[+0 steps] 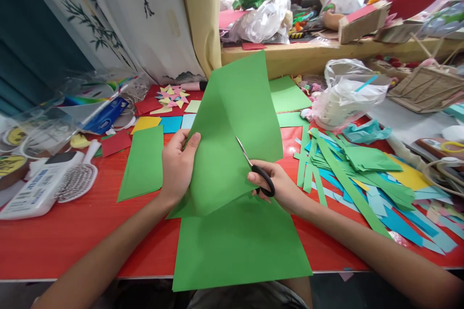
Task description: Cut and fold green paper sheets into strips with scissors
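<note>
A sheet of green paper (232, 106) is held up in front of me, with my left hand (179, 164) gripping its left edge, thumb on the near face. In my right hand (279, 183) are black-handled scissors (264, 178), their tip pointing up and left across the sheet. One blade shows on the near face; the other is hidden behind the paper. A faint line runs upward from near the blade. Below lies another green sheet (239, 251), reaching past the table's front edge. Left of my left hand rests a stack of smaller green pieces (145, 164).
Green and blue paper strips (348, 188) are heaped at the right. A hairbrush (78, 181) and a white bottle (39, 188) lie on the red table (90, 231) at left. Behind are a folded paper star (172, 96) and a plastic-bagged cup (344, 96).
</note>
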`<state>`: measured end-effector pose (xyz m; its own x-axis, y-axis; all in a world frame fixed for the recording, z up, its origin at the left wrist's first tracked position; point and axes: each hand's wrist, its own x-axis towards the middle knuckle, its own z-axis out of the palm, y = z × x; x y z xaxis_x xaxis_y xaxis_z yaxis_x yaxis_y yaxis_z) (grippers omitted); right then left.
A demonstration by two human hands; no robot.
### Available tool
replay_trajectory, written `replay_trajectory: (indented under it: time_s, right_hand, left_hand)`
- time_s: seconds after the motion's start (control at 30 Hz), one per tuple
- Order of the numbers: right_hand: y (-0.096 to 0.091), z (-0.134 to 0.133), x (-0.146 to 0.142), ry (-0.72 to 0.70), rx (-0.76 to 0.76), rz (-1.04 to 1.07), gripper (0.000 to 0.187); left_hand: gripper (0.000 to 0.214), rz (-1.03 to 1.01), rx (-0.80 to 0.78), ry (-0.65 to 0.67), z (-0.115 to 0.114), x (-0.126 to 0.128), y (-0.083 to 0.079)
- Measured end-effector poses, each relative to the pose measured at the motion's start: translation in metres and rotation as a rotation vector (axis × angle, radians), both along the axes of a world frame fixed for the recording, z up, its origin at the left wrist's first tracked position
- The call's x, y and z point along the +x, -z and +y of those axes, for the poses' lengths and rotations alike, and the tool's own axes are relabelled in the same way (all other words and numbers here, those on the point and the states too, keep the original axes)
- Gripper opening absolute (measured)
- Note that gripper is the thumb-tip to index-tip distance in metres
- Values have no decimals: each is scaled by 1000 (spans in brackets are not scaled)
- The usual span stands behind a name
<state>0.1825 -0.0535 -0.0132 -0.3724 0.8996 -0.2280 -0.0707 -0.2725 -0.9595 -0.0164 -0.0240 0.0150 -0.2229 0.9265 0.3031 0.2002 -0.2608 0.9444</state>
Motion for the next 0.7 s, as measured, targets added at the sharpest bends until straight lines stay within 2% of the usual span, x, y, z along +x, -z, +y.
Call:
replay_trajectory:
  time_s: [0.3,0.53,0.7]
  right_hand:
    - [-4,-1,1,-12,69,21,43]
    - [0,0,-1,6,55,11,45]
    - [1,0,2,0,106,-11,44]
  left_hand:
    - [25,-18,-57,71,-3,3,6]
    - [24,-18,-69,57,-3,2,4]
    - [23,-22,-68,76,-5,5,4]
